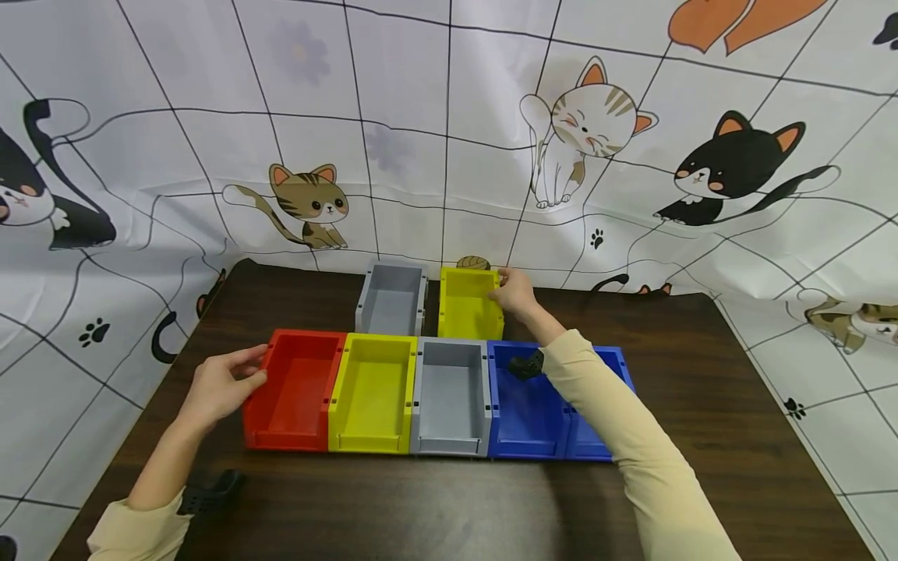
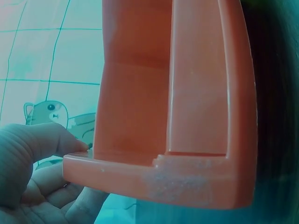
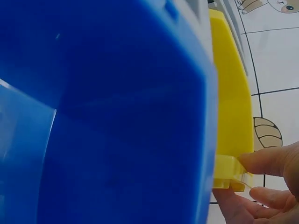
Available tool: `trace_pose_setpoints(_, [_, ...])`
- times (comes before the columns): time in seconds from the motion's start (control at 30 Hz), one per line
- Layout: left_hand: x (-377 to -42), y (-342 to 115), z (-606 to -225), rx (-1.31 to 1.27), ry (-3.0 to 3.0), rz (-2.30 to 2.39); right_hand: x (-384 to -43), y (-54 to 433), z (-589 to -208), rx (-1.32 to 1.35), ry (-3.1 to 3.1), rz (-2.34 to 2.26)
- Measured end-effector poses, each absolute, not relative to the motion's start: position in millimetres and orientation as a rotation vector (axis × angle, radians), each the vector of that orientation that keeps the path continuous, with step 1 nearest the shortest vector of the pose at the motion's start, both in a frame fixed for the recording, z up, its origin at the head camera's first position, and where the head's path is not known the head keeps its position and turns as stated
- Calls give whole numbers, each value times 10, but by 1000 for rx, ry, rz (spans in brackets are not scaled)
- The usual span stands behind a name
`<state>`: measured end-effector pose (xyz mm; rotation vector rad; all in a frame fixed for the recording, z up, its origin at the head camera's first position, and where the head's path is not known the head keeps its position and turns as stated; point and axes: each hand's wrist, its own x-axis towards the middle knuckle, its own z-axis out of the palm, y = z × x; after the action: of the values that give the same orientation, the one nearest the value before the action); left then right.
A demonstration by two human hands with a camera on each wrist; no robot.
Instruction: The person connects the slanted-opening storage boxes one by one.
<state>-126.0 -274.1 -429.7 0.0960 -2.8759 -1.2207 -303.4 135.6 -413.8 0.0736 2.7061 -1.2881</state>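
Note:
My left hand (image 1: 220, 386) is at the left wall of the red bin (image 1: 298, 389). In the left wrist view its thumb (image 2: 56, 140) lies on top of the bin's rim, with the other fingers curled below it. At the back, my right hand (image 1: 515, 294) pinches the right rim of a yellow bin (image 1: 466, 304). The right wrist view shows that thumb (image 3: 264, 161) over the rim and the fingers under it. The front row runs red, a second yellow bin (image 1: 374, 389), a grey bin (image 1: 452, 393) and two blue bins (image 1: 526, 409), partly hidden by my right forearm.
Behind the front row another grey bin (image 1: 393, 300) stands left of the back yellow one. All the bins are on a dark wooden table (image 1: 393, 506). A white sheet (image 1: 414, 78) printed with cats and grid lines hangs behind the table and along its sides.

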Motion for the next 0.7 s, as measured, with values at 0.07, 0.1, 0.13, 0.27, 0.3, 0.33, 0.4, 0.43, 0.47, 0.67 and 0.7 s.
trace_pose_setpoints(0.07, [-1253, -2764, -4299, 99, -2877, -1212, -3035, 1353, -4147, 90, 2702, -1300])
trace_pose_setpoints(0.1, [-1248, -2773, -4300, 102, -2878, -1211, -3035, 1352, -4150, 95, 2701, -1303])
trace_pose_setpoints(0.13, [-1245, -2781, -4300, 101, -2877, -1209, -3035, 1351, -4152, 102, 2699, -1308])
trace_pose_setpoints(0.27, [-1231, -2799, -4296, 103, -2877, -1212, -3036, 1344, -4154, 125, 2699, -1309])
trace_pose_setpoints(0.3, [-1228, -2801, -4295, 105, -2878, -1214, -3037, 1341, -4155, 131, 2698, -1313])
trace_pose_setpoints(0.33, [-1227, -2803, -4295, 107, -2878, -1217, -3036, 1340, -4155, 135, 2700, -1313])
trace_pose_setpoints(0.4, [-1225, -2804, -4297, 113, -2877, -1225, -3038, 1337, -4158, 146, 2704, -1322])
trace_pose_setpoints(0.43, [-1225, -2805, -4298, 115, -2877, -1226, -3038, 1336, -4161, 152, 2705, -1326])
trace_pose_setpoints(0.47, [-1225, -2806, -4299, 116, -2877, -1230, -3038, 1337, -4164, 158, 2708, -1327])
trace_pose_setpoints(0.67, [-1228, -2805, -4306, 119, -2874, -1237, -3034, 1364, -4170, 210, 2693, -1348])
trace_pose_setpoints(0.7, [-1227, -2804, -4305, 119, -2874, -1237, -3034, 1373, -4159, 218, 2689, -1352])
